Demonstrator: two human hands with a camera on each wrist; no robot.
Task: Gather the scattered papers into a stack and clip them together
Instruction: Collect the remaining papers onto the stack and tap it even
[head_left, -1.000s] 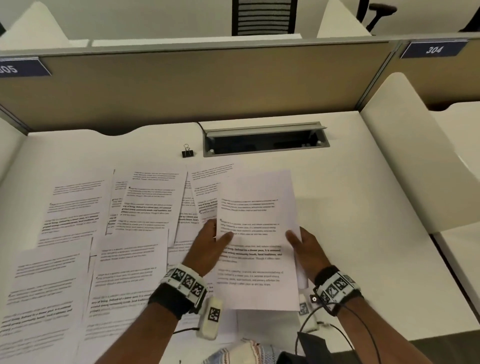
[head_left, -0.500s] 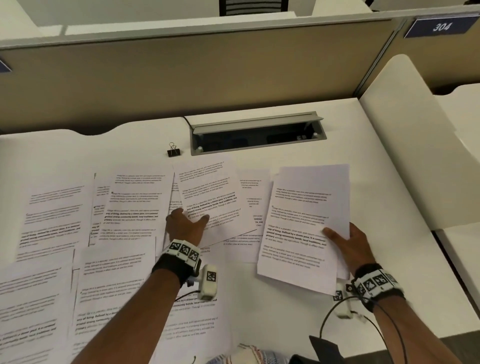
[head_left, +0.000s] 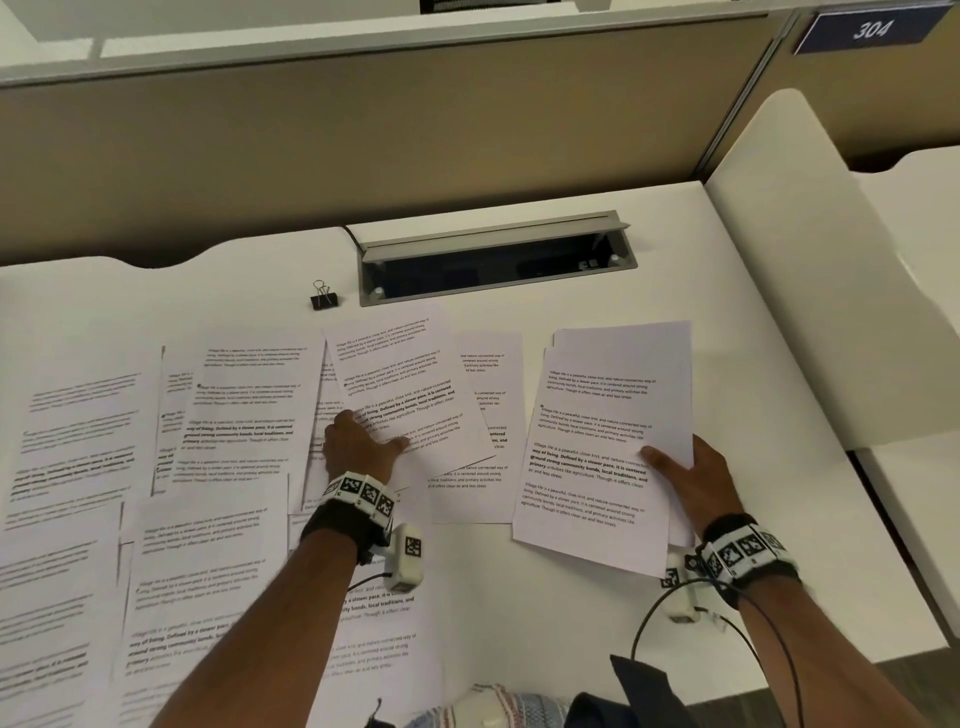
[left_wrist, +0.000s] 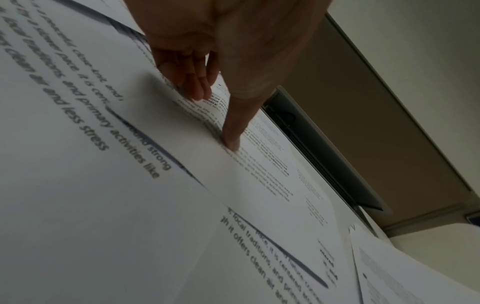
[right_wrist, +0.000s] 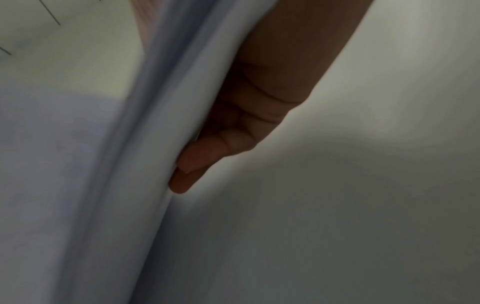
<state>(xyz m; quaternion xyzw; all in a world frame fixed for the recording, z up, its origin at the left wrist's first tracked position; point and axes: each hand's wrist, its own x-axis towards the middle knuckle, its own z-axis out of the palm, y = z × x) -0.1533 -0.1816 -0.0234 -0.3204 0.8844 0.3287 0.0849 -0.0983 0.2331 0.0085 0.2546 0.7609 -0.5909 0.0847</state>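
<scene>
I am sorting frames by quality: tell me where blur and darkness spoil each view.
Head view: evenly lit; printed sheets at the far left edge smear, while the binder clip stays crisp. Left wrist view: dim; near text is soft, the left hand shadowed. Right wrist view: dark and streaked; only the right hand against the gathered stack reads.

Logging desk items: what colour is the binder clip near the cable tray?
The binder clip is black with silver wire handles; head view shows it best.

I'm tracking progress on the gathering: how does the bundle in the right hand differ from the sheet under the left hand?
The bundle is several sheets pinched by the right hand; the tilted sheet is single, with the left hand gripping its edge. The bundle lies apart; the sheet overlaps others. Both carry printed text.
</scene>
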